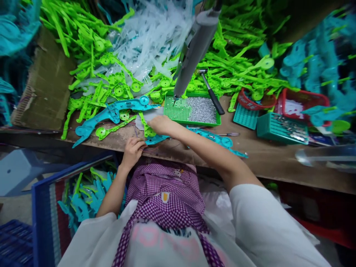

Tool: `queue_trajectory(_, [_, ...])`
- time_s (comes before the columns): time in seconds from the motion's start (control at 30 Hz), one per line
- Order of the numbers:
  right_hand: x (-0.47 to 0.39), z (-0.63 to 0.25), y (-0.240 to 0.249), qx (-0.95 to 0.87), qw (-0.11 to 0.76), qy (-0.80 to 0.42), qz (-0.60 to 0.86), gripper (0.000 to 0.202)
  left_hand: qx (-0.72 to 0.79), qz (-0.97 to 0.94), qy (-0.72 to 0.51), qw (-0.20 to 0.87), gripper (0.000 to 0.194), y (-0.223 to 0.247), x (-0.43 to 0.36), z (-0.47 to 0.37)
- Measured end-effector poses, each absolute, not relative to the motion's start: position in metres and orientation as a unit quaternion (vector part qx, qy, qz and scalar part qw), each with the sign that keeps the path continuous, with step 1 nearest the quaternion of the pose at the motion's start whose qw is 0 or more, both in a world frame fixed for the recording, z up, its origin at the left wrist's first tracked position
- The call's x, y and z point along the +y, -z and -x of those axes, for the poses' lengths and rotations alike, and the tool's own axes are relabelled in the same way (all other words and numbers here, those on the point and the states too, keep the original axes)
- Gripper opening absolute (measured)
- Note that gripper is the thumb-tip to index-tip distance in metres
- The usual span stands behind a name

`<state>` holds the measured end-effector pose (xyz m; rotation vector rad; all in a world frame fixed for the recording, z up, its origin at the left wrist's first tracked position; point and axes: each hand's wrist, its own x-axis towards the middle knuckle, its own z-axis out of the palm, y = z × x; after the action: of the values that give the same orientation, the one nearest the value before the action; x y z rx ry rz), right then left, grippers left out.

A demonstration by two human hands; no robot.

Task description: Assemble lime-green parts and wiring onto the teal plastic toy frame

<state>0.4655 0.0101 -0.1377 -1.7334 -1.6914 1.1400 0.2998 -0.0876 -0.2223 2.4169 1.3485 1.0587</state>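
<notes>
My left hand (132, 150) is at the table's front edge, its fingers curled closed at the left end of a blue plastic part (157, 139). Over that part, my right hand (160, 125) is bent in a closed shape; its fingertips are hidden from me. Beside the right fingers stands a bright green plastic arm (144, 120) with a round end. A longer blue plastic piece (112, 112) lies to the left, near another green arm (115, 127). Just behind my right hand is a green tray (178, 115) of small silvery metal pieces.
A grey power screwdriver (191, 52) hangs over the tray, near a black-handled hammer (211, 92). Red baskets (314, 97) and a teal box (267, 128) stand right. Green arms (241, 70) and clear plastic parts (150, 40) heap behind. A cardboard box (46, 81) is left.
</notes>
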Motion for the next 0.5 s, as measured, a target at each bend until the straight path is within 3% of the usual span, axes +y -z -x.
queue_trajectory(0.17, [-0.014, -0.491, 0.147, -0.787, 0.092, -0.306, 0.527, 0.026, 0.435, -0.822, -0.352, 0.101, 0.011, 0.229, -0.079, -0.295])
queue_trajectory(0.37, [-0.031, -0.507, 0.178, -0.851, 0.157, -0.223, 0.449, 0.045, 0.396, -0.848, -0.339, 0.1, 0.011, 0.23, -0.073, -0.287])
queue_trajectory(0.5, [-0.02, -0.506, 0.183, -0.868, 0.124, -0.255, 0.408, 0.034, 0.397, -0.848, -0.337, 0.099, 0.016, 0.23, -0.073, -0.284])
